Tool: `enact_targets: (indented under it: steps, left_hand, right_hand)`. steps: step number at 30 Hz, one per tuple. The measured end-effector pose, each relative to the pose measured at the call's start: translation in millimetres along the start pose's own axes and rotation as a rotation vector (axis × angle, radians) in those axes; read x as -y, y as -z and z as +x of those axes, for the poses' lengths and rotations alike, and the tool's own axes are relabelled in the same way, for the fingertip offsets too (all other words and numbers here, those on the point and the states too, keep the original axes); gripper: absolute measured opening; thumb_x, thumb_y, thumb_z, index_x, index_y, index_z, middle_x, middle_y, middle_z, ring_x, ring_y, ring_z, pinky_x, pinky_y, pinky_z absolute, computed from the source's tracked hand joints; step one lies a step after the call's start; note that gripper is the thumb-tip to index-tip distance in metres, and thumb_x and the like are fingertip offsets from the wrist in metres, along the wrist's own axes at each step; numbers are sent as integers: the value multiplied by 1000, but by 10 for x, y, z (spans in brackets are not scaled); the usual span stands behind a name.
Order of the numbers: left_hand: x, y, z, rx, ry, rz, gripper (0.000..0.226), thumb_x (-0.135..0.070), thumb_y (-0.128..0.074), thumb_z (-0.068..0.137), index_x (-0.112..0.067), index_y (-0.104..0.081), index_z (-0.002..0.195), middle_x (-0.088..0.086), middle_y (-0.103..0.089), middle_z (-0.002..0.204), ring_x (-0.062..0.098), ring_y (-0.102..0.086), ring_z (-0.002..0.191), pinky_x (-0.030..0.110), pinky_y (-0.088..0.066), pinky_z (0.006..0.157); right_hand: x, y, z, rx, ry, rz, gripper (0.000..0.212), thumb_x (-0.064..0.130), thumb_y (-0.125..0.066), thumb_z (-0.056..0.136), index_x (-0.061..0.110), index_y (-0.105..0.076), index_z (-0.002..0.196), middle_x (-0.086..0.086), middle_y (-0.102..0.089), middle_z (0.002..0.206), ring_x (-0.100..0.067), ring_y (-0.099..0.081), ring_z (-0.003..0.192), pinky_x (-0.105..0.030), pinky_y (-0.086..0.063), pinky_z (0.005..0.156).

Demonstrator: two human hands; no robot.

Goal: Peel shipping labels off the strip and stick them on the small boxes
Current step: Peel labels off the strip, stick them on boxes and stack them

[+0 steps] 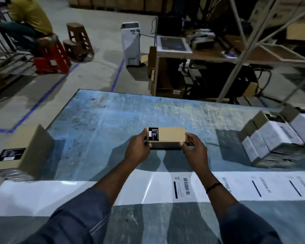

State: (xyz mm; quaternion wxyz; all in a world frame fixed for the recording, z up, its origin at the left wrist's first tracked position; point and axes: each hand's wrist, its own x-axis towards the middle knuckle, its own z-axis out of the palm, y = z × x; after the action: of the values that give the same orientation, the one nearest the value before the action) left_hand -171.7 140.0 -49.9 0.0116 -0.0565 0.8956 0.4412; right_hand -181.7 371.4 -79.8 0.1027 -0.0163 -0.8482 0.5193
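Two hands round one small box (169,136), gripped by its short ends over the table (104,117), contact with the surface unclear. Left hand (138,150) curled round the end bearing one black label (153,134), thumb on the near edge. Right hand (195,152) pinching the opposite end, thumb on the near side, fingers behind. Plain brown top face up, level between the two palms. Nearer than both wrists, one long white strip (77,196) laid flat across the table, passing under both forearms. Between the forearms, one printed label (182,187) on that strip, barcode and dark bar showing. Beyond the right forearm, at least three more printed sections, blurred, exact count unclear. Left of the left forearm, plain white strip. Well off to the left of the left hand, one larger brown carton (25,152) with a black sticker on its side. Well off to the right of the right hand, one stack (275,138) of white-faced boxes, too blurred for a count.
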Motion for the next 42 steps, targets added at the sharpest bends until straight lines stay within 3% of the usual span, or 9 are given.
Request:
enact_targets:
  steps: [7, 12, 17, 21, 24, 27, 33, 36, 42]
  left_hand:
    - [-106, -249, -15, 8, 55, 74, 56, -5, -62, 96, -12, -50, 151, 15, -68, 132, 33, -64, 120, 29, -48, 92]
    - [-201, -245, -274, -115, 19, 145, 44, -15, -68, 93, -10, -60, 136, 16, -70, 127, 36, -66, 116, 38, -52, 94]
    - [-80, -496, -856, -210, -144, 581, 46, -39, -64, 91, -21, -64, 133, 8, -65, 135, 35, -60, 123, 50, -41, 108]
    - [160, -868, -1174, -75, -103, 667, 70, -59, -35, 99, -20, -39, 158, 16, -27, 168, 42, -25, 153, 58, -15, 126]
    - [417, -986, -1314, 9, -81, 640, 83, -70, -11, 100, -19, -19, 165, 15, 0, 172, 43, -4, 158, 55, -1, 126]
    - [688, -788, -1421, 8, -117, 690, 86, -75, 1, 98, -23, -9, 166, 11, 8, 172, 36, 6, 159, 48, 5, 126]
    - [1128, -177, -1591, -13, -64, 643, 88, -79, -5, 93, -29, 1, 165, 5, 16, 172, 27, 18, 159, 46, 5, 129]
    - [1269, 77, -1550, -16, -43, 605, 90, -79, -13, 92, -28, -7, 166, 7, 9, 174, 28, 13, 159, 47, 3, 129]
    - [1284, 346, -1434, -11, -244, 560, 67, -62, -40, 97, -25, -46, 152, 9, -29, 168, 39, -23, 154, 57, -26, 122]
  right_hand:
    - [-209, 179, 1, 39, -41, -34, 44, 5, -73, 91, 10, -63, 134, -4, -70, 117, -13, -64, 102, 0, -43, 77]
    - [-340, 241, -50, 78, -8, -89, 51, 4, -72, 90, 11, -57, 139, -10, -66, 130, -25, -64, 115, -41, -54, 98]
    - [-530, 397, -538, 11, 276, -371, 48, 6, -71, 86, 9, -60, 133, -13, -63, 130, -35, -56, 120, -41, -43, 102]
    - [-660, 454, -966, 135, 368, -538, 51, 25, -59, 92, 12, -54, 142, -13, -52, 149, -37, -47, 137, -54, -38, 115]
    - [-681, 378, -1181, 240, 321, -625, 53, 39, -41, 101, 16, -48, 149, -10, -38, 162, -34, -32, 151, -53, -25, 124]
    - [-569, 181, -1381, 302, 293, -624, 60, 50, -30, 102, 20, -42, 153, -9, -26, 168, -33, -17, 157, -51, -14, 127]
    - [-194, -412, -1685, 338, 268, -607, 63, 51, -31, 101, 19, -42, 153, -13, -22, 169, -35, -12, 158, -54, -13, 127]
    - [-20, -684, -1706, 349, 256, -604, 60, 49, -33, 100, 21, -44, 151, -13, -25, 167, -35, -15, 157, -55, -15, 126]
    - [27, -795, -1710, 286, 223, -573, 55, 49, -45, 100, 22, -46, 148, -8, -30, 166, -29, -20, 156, -51, -17, 127]
